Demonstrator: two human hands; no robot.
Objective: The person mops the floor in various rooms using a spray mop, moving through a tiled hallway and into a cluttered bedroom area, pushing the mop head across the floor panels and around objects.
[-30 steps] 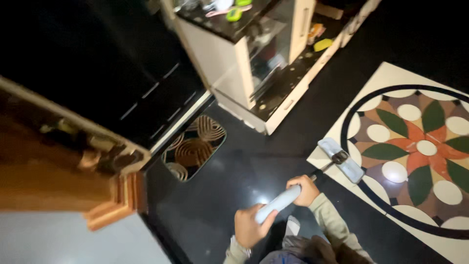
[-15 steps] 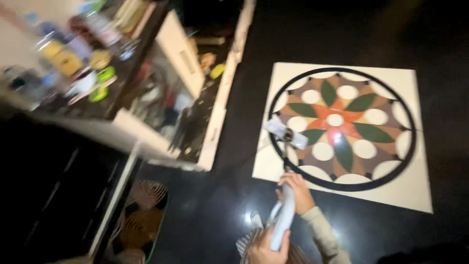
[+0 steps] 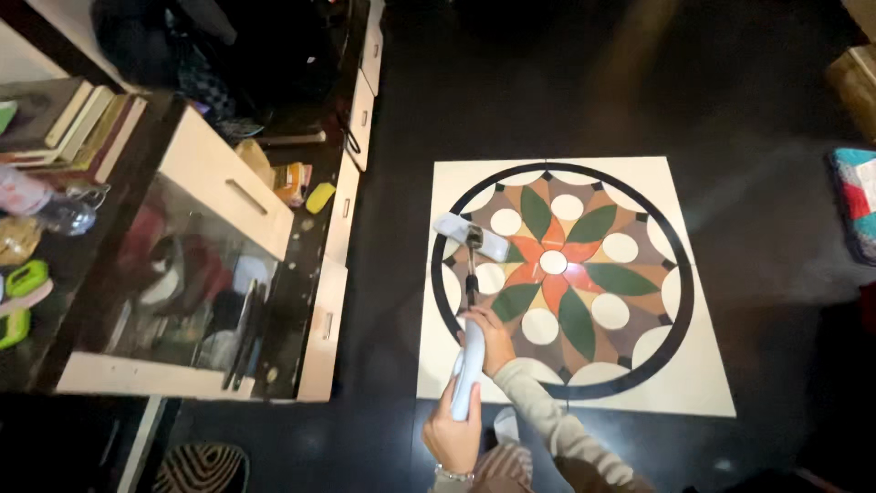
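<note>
Hands grip a pale mop handle (image 3: 469, 365) at lower centre of the frame: the left hand (image 3: 452, 436) wraps its lower end, the right hand (image 3: 491, 338) closes around it higher up. The mop head (image 3: 471, 236) rests on the flower-patterned floor tile (image 3: 693, 365), left of its centre. An open drawer (image 3: 228, 194) stands at the left.

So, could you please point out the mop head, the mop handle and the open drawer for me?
mop head (image 3: 471, 235), head view, on the middle of its flat pale pad.
mop handle (image 3: 468, 370), head view, on the light blue grip between the hands.
open drawer (image 3: 225, 193), head view, on its pale front panel.
</note>
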